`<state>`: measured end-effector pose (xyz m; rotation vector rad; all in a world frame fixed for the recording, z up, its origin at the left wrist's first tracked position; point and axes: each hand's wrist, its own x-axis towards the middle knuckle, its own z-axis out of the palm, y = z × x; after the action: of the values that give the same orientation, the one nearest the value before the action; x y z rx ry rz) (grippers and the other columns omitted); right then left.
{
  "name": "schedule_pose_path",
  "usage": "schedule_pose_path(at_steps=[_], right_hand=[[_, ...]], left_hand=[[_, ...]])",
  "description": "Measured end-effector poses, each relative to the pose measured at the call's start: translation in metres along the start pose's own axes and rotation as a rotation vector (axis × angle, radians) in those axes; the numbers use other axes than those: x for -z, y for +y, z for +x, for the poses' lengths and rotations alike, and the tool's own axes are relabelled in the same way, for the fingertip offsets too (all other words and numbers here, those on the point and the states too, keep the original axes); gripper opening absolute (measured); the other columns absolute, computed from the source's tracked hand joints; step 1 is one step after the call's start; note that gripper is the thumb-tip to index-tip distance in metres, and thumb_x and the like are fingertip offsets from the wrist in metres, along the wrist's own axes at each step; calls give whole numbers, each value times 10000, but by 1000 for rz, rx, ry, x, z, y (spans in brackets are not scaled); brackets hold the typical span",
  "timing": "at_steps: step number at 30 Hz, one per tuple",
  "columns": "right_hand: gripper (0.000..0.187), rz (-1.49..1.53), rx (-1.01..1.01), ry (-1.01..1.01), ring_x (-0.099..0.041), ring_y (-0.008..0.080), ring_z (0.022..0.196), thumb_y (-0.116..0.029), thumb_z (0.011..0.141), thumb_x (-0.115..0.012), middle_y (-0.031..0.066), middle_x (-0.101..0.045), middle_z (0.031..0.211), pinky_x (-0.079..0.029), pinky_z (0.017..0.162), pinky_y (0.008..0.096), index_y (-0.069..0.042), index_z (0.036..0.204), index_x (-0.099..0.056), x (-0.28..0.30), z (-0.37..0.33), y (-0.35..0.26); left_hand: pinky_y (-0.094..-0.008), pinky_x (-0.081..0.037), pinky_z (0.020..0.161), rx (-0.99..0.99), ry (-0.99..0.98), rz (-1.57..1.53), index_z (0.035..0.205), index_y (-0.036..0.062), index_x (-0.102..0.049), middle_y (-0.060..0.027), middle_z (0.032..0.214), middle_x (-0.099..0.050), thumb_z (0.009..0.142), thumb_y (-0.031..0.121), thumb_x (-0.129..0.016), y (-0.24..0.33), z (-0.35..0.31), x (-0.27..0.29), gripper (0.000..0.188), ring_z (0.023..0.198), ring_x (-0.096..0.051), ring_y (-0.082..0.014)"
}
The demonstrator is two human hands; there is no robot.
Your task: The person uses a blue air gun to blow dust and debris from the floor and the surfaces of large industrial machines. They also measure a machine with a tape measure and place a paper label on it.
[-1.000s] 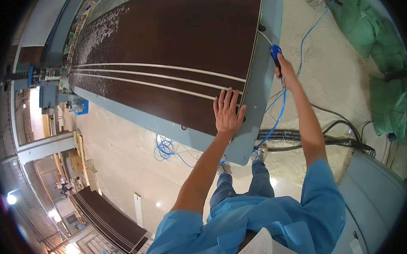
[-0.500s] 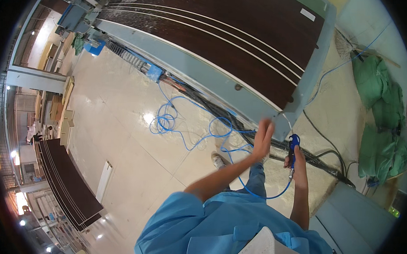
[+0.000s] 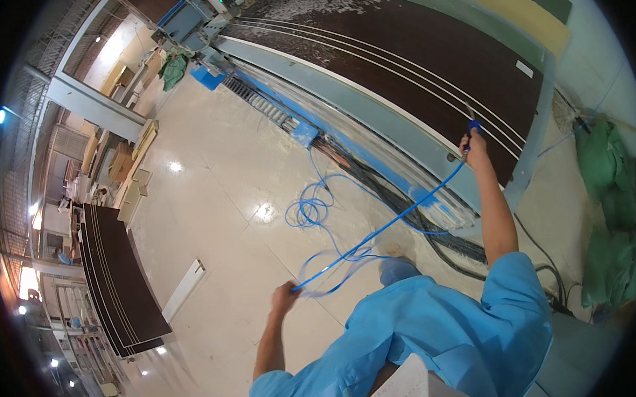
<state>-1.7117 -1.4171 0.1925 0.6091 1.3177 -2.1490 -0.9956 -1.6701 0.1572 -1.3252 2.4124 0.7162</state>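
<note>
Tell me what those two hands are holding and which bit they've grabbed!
The right hand holds a blue air gun by its handle; the left hand grips the blue hose partway along, well away from the gun.

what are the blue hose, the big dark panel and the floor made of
Blue hose: likely smooth plastic, falling in loose loops. Big dark panel: perhaps coated wood-based board; smooth brown face, core unclear. Floor: probably polished tile, glossy reflections and straight seams.

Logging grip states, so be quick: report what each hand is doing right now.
Left hand: closed, holding the blue hose.
Right hand: closed, holding the blue air gun.
</note>
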Motion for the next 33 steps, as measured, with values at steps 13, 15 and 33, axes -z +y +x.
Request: schedule_pose_path(at_steps=[13, 15, 33], right_hand=[[426, -497, 63, -190, -513, 176, 437, -426, 1032, -494, 53, -533, 575, -431, 389, 351, -25, 888, -509, -227, 89, 89], [444, -506, 95, -159, -510, 187, 419, -421, 1027, -508, 60, -531, 560, -419, 381, 368, -24, 829, -520, -273, 103, 110], [479, -122, -215, 14, -541, 180, 482, -532, 999, -504, 46, -541, 595, -427, 416, 355, -72, 867, -490, -436, 110, 254]], left_hand=[[-465, -493, 639, 361, 694, 331, 897, 165, -725, -111, 624, -652, 888, 265, -687, -172, 15, 198, 108, 643, -648, -336], [-457, -490, 590, 419, 620, 87, 922, 153, -721, -106, 609, -652, 937, 335, -621, -156, 53, 202, 209, 624, -674, -309], [-359, -493, 520, 718, 280, -463, 817, 21, -697, -79, 524, -571, 1007, 476, -493, -192, 192, 152, 534, 496, -630, -202]])
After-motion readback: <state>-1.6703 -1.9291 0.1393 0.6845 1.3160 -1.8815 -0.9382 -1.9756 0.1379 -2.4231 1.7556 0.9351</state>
